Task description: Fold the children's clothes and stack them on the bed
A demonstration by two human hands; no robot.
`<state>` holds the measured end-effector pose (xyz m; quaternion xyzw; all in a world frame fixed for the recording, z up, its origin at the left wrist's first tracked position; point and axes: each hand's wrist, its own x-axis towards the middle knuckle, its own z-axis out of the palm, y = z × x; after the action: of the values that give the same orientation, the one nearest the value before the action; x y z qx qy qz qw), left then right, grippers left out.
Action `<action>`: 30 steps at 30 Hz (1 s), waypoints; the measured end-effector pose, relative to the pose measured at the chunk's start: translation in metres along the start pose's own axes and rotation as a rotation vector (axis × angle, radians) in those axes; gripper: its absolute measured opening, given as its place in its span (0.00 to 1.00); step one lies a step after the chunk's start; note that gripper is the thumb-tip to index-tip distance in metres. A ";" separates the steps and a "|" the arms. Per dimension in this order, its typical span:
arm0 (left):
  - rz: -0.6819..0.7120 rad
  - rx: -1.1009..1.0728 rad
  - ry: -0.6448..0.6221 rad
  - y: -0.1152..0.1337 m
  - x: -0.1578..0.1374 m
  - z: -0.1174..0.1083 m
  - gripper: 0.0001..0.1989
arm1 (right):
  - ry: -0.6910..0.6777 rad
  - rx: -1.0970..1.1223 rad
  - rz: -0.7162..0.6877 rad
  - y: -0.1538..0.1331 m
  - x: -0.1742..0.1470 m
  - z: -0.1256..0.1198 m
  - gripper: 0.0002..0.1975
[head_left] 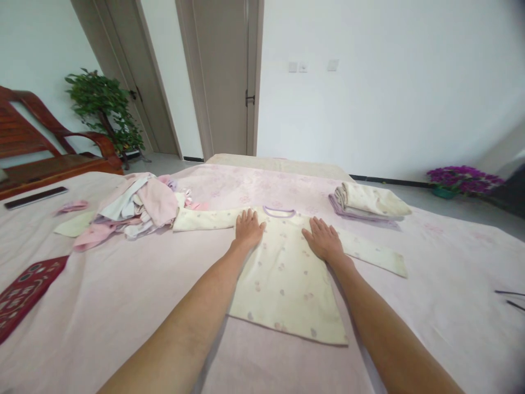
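A small cream long-sleeved shirt (287,279) with a scattered print and a lilac neckband lies spread flat, its neck away from me and both sleeves stretched out sideways. My left hand (248,229) rests flat on its left shoulder, where the sleeve joins. On the opposite shoulder lies my right hand (324,239), palm down with the fingers extended. Neither hand grips the cloth. Beyond the left sleeve is a loose heap of pink, white and lilac clothes (158,202). Folded clothes (371,200) are stacked past the right sleeve.
All this lies on a pink cloth (143,306). A dark flat bar-shaped object (36,197) and a dark red patterned item (30,293) are at the left. Two thin black tips (511,298) show at the right edge. A wooden bench (53,142) stands behind left.
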<state>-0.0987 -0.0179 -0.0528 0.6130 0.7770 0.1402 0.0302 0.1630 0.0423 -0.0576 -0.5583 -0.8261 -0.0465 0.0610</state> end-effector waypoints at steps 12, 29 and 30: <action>0.149 0.063 -0.047 -0.015 -0.012 -0.007 0.34 | -0.040 0.031 0.018 -0.001 0.002 0.000 0.37; 0.560 0.102 -0.156 -0.024 -0.086 -0.036 0.33 | -0.136 0.110 -0.395 -0.076 -0.044 -0.036 0.33; 0.558 0.110 -0.154 -0.026 -0.091 -0.037 0.33 | -0.139 0.116 -0.413 -0.080 -0.052 -0.038 0.33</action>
<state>-0.1089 -0.1180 -0.0350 0.8124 0.5804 0.0537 0.0159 0.1100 -0.0402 -0.0283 -0.3747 -0.9264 0.0282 0.0251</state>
